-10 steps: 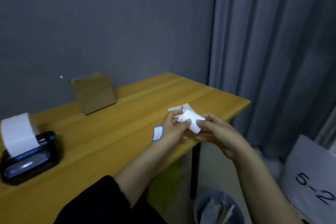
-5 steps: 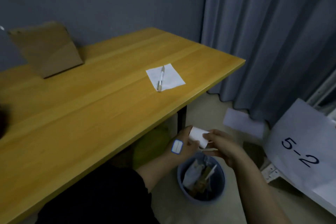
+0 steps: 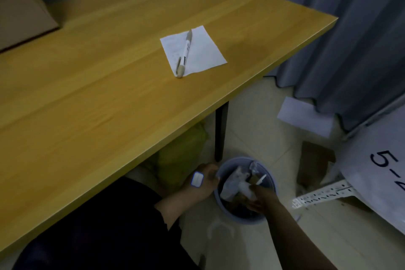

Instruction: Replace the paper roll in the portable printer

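The printer is out of view. A round grey waste bin [image 3: 247, 220] stands on the floor by the table leg [image 3: 220, 133], filled with crumpled paper and scraps. My right hand [image 3: 262, 200] reaches into the bin's mouth, its fingers closed on a small white paper scrap [image 3: 245, 188]. My left hand [image 3: 203, 184], with a white-and-blue tag on its back, sits against the bin's left rim with curled fingers; whether it holds the rim is unclear.
The wooden table [image 3: 109, 94] carries a white sheet [image 3: 206, 50] with a pen [image 3: 185, 55] on it and a cardboard box [image 3: 19, 11]. On the floor lie a white board marked "5-2" [image 3: 383, 171], a perforated metal bracket [image 3: 322, 195] and a green bag [image 3: 182, 153].
Both hands came down from table height to the bin with the white paper. My view tilted down and right, so the printer dropped out of sight.
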